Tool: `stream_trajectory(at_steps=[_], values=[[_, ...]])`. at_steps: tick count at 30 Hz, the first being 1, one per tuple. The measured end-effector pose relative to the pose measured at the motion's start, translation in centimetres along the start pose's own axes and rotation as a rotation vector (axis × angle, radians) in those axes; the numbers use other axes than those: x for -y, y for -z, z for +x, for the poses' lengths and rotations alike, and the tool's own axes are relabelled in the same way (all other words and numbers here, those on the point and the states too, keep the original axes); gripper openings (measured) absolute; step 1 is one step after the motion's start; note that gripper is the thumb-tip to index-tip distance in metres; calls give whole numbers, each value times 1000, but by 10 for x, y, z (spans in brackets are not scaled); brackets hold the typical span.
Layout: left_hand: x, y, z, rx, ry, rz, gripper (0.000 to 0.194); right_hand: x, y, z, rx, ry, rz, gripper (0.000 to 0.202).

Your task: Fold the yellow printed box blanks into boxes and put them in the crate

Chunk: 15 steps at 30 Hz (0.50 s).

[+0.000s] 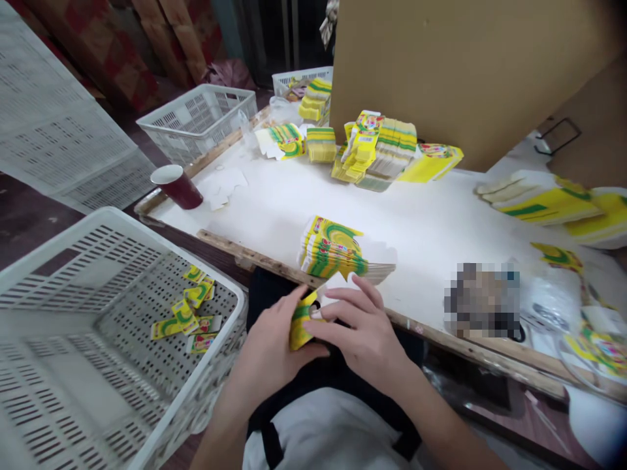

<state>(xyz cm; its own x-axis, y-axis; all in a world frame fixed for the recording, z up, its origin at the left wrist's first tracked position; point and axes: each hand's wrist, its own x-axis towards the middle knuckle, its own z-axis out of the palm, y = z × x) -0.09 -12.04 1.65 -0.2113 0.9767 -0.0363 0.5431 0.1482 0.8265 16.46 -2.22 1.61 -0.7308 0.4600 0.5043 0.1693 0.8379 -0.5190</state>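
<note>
Between my two hands, over my lap at the table's front edge, is a small yellow and green carton [300,324] with its white end flaps up. My left hand [274,339] wraps round the carton's left side, thumb beneath. The fingers of my right hand [365,323] press on the carton and its white flaps from the right. A dark spot shows at the carton's opening, too small to name. Just beyond my hands lies a stack of flat yellow and green cartons [333,247], fanned out on the white table [264,202].
At the left stands a white plastic basket [112,225] with several yellow cartons [185,316] inside. A maroon cup [177,187] is near the table's left edge. More carton stacks [392,147] lie against a large cardboard box [441,72]. Further stacks [543,199] and plastic wrap [551,300] are at right.
</note>
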Motion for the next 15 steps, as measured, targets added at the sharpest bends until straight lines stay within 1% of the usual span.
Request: stream_trajectory(at_steps=[1, 2, 3, 4, 5, 6, 7, 8, 10, 11, 12, 14, 15], values=[[0, -5, 2, 33, 19, 2, 64, 1, -4, -1, -57, -55, 41, 39], [0, -10, 3, 35, 39, 8, 54, 2, -8, -2, -142, -143, 101, 47], [0, -14, 4, 12, 54, 24, 51, 2, -12, -3, -227, -249, 189, 58], [1, -18, 4, -26, 60, 58, 53, 2, -16, -3, -290, -363, 309, 69], [2, -21, 4, -61, 47, 107, 56, 2, -20, -3, -314, -474, 455, 75], [2, -23, 4, -83, 14, 159, 58, 2, -23, -3, -299, -572, 619, 74], [3, -26, 3, -93, -34, 204, 59, 3, -26, -3, -240, -654, 793, 68], [3, -28, 3, -91, -91, 234, 60, 4, -29, -2, -152, -721, 965, 61], [4, -31, 3, -88, -219, 238, 62, 5, -32, 0, 9, -794, 1225, 50], [5, -32, 4, -90, -267, 216, 63, 5, -34, 0, 63, -809, 1296, 47], [5, -33, 4, -101, -299, 188, 63, 4, -35, 1, 87, -818, 1327, 46], [5, -35, 5, -141, -323, 139, 55, 2, -36, 0, 52, -831, 1294, 47], [6, -35, 6, -152, -307, 123, 48, 1, -37, -1, 32, -830, 1258, 50]])
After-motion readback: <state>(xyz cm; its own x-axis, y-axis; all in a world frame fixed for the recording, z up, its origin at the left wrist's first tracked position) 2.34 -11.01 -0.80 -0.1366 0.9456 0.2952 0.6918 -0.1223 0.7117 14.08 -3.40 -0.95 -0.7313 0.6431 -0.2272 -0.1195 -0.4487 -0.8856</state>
